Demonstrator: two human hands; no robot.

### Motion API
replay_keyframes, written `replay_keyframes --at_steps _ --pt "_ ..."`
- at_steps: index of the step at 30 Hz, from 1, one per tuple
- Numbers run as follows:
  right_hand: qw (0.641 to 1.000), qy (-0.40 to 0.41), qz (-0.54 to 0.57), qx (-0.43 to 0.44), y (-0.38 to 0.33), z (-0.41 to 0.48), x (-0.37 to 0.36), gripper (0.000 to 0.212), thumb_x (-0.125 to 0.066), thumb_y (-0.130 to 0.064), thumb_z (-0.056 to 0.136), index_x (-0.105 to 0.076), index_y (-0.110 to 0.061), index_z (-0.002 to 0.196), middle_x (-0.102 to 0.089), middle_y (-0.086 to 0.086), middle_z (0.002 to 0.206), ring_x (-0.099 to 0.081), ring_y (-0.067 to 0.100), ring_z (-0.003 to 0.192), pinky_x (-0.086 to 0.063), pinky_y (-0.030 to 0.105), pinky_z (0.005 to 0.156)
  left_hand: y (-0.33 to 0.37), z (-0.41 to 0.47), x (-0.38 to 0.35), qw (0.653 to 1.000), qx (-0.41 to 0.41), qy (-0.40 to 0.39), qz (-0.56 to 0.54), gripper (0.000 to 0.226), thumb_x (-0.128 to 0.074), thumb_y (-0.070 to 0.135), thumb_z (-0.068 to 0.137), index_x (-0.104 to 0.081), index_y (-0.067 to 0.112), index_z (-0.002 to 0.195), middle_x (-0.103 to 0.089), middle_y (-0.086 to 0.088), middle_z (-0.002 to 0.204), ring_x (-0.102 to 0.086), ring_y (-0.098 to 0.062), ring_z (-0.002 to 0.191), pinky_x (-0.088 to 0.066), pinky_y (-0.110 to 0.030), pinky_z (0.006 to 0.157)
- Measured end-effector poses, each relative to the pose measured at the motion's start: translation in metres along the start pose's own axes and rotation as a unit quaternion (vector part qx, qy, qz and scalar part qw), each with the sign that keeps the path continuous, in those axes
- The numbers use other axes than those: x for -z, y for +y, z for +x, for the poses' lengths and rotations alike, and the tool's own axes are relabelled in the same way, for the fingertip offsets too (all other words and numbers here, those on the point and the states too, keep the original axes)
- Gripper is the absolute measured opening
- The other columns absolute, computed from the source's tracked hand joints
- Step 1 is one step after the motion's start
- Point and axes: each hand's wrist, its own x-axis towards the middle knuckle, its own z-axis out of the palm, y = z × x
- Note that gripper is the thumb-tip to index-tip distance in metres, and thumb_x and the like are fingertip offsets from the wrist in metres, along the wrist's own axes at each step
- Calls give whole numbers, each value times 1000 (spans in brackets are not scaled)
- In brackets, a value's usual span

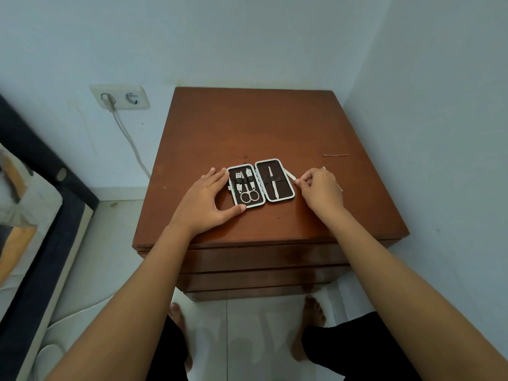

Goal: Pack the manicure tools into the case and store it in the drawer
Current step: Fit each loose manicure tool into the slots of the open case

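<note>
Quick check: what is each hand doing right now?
Left hand: open, fingers spread, steadying the open case.
Right hand: fingertips pinched on a thin metal tool beside the case.

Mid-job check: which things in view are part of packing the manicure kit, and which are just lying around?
Part of the job:
- open case, with scissors and tweezers strapped in
- slim tool pinched in right hand
- left hand steadying the case
- thin pick on the top
- drawers, all shut

Not part of it:
- wall socket and cable
- bed

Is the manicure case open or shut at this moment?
Open. The white-rimmed brown manicure case lies spread flat on the wooden cabinet top, both halves showing tools under straps.
</note>
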Motion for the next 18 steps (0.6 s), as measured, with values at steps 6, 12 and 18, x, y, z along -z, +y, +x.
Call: replay_keyframes --at_steps 6,12,18 --pt "999 22 -35 36 1 -8 -3 15 -53 -22 92 -61 -9 90 -60 12 107 -48 30 109 -40 40 87 0 0 0 1000 -2 0 -1 103 -42 78 64 -30 15 145 -28 2 154 -16 -13 144 -10 -29 116" --pt "999 13 28 42 9 -12 0 9 -51 -11 92 -49 -9 83 -60 15 96 -52 28 89 -37 33 76 1 0 0 1000 -1 -2 0 104 -41 78 64 -29 16 145 -27 3 154 -15 -12 144 -9 -28 115" --pt "969 -30 237 59 7 -34 -1 13 -59 -10 85 -61 -22 86 -59 3 70 -56 21 69 -46 32 69 1 -1 0 1000 1 -2 -2 104 -42 79 64 -30 16 145 -27 3 154 -15 -12 144 -10 -29 116"
